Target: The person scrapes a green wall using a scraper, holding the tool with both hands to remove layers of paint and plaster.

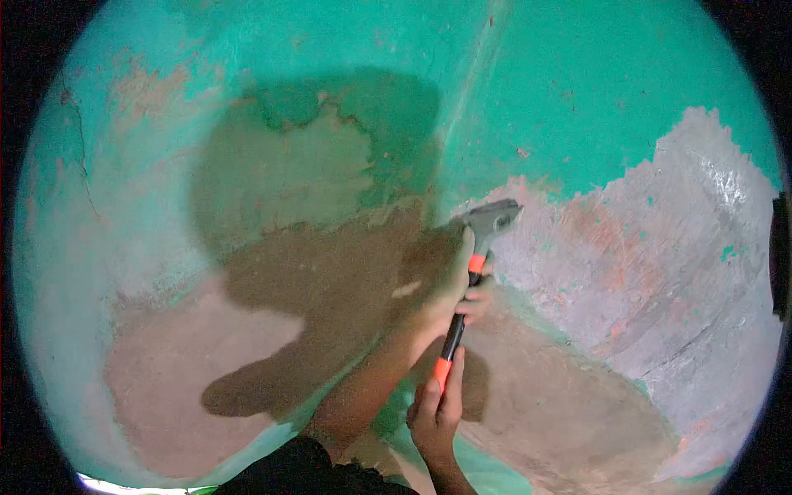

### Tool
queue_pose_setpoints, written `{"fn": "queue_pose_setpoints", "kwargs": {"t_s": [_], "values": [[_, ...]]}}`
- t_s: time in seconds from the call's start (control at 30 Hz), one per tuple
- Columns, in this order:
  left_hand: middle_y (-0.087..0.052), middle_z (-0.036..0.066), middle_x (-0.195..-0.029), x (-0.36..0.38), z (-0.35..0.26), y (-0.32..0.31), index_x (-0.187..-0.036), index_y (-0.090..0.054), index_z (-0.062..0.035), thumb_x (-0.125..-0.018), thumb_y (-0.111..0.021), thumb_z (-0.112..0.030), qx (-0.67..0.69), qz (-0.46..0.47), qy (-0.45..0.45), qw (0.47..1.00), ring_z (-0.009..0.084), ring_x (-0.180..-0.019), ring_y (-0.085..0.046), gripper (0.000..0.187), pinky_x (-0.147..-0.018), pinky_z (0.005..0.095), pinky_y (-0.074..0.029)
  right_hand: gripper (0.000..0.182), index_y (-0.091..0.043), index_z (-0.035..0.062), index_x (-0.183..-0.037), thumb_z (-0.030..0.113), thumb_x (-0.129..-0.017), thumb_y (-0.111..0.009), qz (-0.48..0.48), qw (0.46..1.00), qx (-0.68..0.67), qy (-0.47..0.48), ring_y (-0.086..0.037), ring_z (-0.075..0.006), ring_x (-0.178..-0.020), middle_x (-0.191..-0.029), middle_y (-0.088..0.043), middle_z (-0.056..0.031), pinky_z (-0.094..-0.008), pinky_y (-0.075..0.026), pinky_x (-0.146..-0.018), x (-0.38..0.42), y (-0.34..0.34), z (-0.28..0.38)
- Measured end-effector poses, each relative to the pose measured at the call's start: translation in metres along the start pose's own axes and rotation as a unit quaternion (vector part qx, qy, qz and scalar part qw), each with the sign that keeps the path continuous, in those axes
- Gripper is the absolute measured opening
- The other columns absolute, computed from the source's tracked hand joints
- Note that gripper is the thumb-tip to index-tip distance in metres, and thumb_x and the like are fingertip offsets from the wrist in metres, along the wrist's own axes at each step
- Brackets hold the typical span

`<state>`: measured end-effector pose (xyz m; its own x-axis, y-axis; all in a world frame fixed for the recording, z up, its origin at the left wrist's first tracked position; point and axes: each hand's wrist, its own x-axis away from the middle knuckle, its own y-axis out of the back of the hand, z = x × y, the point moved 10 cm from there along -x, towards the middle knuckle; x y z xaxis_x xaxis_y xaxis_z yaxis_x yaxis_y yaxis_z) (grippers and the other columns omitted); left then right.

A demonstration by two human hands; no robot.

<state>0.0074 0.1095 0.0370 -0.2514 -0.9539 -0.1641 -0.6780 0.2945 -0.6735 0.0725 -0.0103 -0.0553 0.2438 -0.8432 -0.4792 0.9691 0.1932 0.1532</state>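
Observation:
A long-handled scraper [454, 337], with a grey head and a black and orange handle, slants up against the wall. Its head touches the wall at the border between green paint and bare plaster. My left hand [460, 289] is closed around the upper handle, just below the head, with its fingers slightly blurred. Lower down, my right hand [436, 417] grips the orange end of the handle between thumb and fingers. The scraper's blade edge is not clearly visible.
Green paint [577, 91] covers the upper wall. Bare greyish plaster [701, 247] shows on the right, and brownish patches [569, 396] lie lower down. A large shadow falls left of the scraper. A crack [82, 157] runs down the far left.

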Motion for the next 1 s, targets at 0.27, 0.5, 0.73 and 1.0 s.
{"fn": "queue_pose_setpoints", "kwargs": {"t_s": [0.27, 0.5, 0.73, 1.0], "values": [[-0.027, -0.008, -0.049, 0.001, 0.003, 0.005, -0.083, -0.042, -0.0180, -0.090, -0.030, -0.077, 0.006, 0.023, -0.016, 1.000, 0.0057, -0.032, -0.024, 0.060, -0.032, 0.0259, -0.023, 0.059, -0.010, 0.0019, -0.154, 0.017, -0.104, -0.038, 0.014, 0.999, -0.009, -0.047, -0.039, -0.0049, -0.048, -0.064, -0.042, 0.0023, -0.0212, -0.035, -0.042, -0.001, -0.007, -0.006], [-0.029, -0.008, -0.051, 0.002, 0.002, 0.006, -0.083, -0.043, -0.0185, -0.092, -0.030, -0.075, 0.012, 0.013, -0.021, 1.000, 0.0049, -0.033, -0.024, 0.059, -0.033, 0.0244, -0.024, 0.059, -0.011, 0.0018, -0.154, 0.017, -0.104, -0.038, 0.015, 1.000, -0.015, -0.017, -0.039, -0.0047, -0.048, -0.064, -0.042, 0.0025, -0.0214, -0.036, -0.042, 0.000, -0.005, 0.001], [-0.030, -0.007, -0.050, 0.004, -0.011, -0.005, -0.084, -0.043, -0.0181, -0.093, -0.030, -0.073, 0.003, -0.035, 0.010, 0.999, 0.0063, -0.034, -0.025, 0.058, -0.034, 0.0269, -0.025, 0.060, -0.010, 0.0036, -0.155, 0.020, -0.104, -0.038, 0.015, 1.000, 0.000, 0.010, -0.039, -0.0048, -0.047, -0.062, -0.041, 0.0025, -0.0208, -0.035, -0.042, -0.011, -0.006, 0.005], [-0.029, -0.007, -0.049, -0.002, -0.027, -0.009, -0.083, -0.044, -0.0181, -0.093, -0.029, -0.074, -0.054, -0.028, 0.001, 0.998, 0.0076, -0.033, -0.024, 0.059, -0.034, 0.0286, -0.024, 0.061, -0.007, 0.0047, -0.155, 0.019, -0.104, -0.038, 0.001, 0.999, -0.041, -0.017, -0.039, -0.0054, -0.046, -0.065, -0.042, 0.0019, -0.0218, -0.036, -0.042, -0.010, -0.008, 0.023]]}}
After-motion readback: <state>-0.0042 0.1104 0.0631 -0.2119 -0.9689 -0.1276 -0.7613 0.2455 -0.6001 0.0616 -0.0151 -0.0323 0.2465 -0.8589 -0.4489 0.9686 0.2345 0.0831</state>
